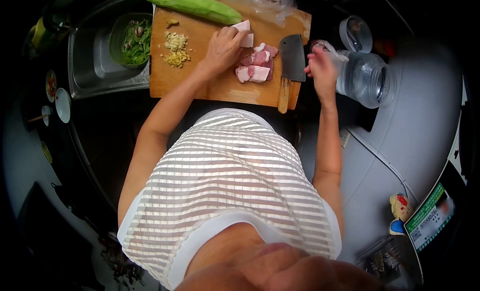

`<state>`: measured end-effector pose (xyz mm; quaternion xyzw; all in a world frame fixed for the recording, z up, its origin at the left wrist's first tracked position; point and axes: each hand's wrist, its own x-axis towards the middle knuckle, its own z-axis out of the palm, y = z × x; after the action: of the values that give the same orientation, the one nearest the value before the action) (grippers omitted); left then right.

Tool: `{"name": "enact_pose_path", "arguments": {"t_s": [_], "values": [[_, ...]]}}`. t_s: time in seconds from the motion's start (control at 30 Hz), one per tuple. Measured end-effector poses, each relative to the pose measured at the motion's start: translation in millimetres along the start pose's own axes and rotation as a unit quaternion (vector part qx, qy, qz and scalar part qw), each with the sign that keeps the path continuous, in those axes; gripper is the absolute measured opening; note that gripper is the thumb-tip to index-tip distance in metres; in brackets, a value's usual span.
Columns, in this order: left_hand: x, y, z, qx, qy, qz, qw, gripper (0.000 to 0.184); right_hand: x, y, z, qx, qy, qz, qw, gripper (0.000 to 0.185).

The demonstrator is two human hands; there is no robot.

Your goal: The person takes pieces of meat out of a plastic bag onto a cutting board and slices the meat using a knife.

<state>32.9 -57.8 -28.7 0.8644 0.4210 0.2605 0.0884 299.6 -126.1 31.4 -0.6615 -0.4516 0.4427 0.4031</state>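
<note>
My left hand lies on the cutting board, its closed fingers pressed on a pale piece of pork. Just right of it sits a small cluster of pork chunks with pink flesh and white fat. A cleaver rests flat near the board's right edge, its wooden handle toward me. Beyond that edge, my right hand is raised and blurred, fingers loosely bent and apart, with nothing visible in them. Behind its fingertips is a plastic bag with something pinkish in it.
A peeled green gourd lies along the board's far edge. Chopped garlic and minced yellow bits sit at left. The sink holds a bowl of greens. A clear jar and white bowl stand right.
</note>
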Motion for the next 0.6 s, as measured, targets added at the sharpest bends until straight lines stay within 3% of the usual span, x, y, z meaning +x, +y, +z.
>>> {"name": "enact_pose_path", "arguments": {"t_s": [0.17, 0.23, 0.3, 0.37, 0.43, 0.5, 0.53, 0.57, 0.6], "values": [[-7.9, -13.0, 8.2, -0.043, 0.015, -0.016, 0.999, 0.033, -40.8, 43.3, 9.3, 0.016, 0.031, 0.041, 0.999, 0.033], [-11.0, -16.7, 4.1, -0.150, 0.021, -0.082, 0.985, 0.031, -43.7, 45.9, 11.8, 0.023, 0.027, 0.031, 0.999, 0.035], [-8.7, -19.3, 3.2, -0.126, 0.047, -0.048, 0.990, 0.035, -36.8, 38.9, 17.4, 0.035, 0.028, 0.014, 0.999, 0.035], [-4.9, -15.9, 1.4, -0.103, 0.072, -0.014, 0.992, 0.039, -12.3, 8.1, 33.5, 0.018, 0.083, -0.153, 0.985, 0.041], [6.5, -3.3, 3.0, -0.076, 0.039, -0.043, 0.995, 0.051, 18.1, -28.2, 50.5, -0.049, 0.111, -0.210, 0.970, 0.050], [11.6, 1.9, 5.8, -0.060, 0.002, -0.059, 0.996, 0.055, 48.5, -64.0, 69.6, -0.163, 0.164, -0.331, 0.915, 0.054], [15.2, 4.3, 6.3, -0.044, -0.037, -0.077, 0.995, 0.060, 78.6, -59.3, 82.8, -0.164, 0.165, -0.336, 0.913, 0.054], [18.0, 10.6, 3.7, -0.071, -0.053, -0.100, 0.991, 0.056, 116.0, -50.5, 98.3, -0.252, 0.298, -0.421, 0.819, 0.046], [18.4, 9.0, 6.4, -0.069, -0.046, -0.100, 0.992, 0.056, 128.2, -46.8, 103.5, -0.289, 0.354, -0.464, 0.758, 0.043]]}}
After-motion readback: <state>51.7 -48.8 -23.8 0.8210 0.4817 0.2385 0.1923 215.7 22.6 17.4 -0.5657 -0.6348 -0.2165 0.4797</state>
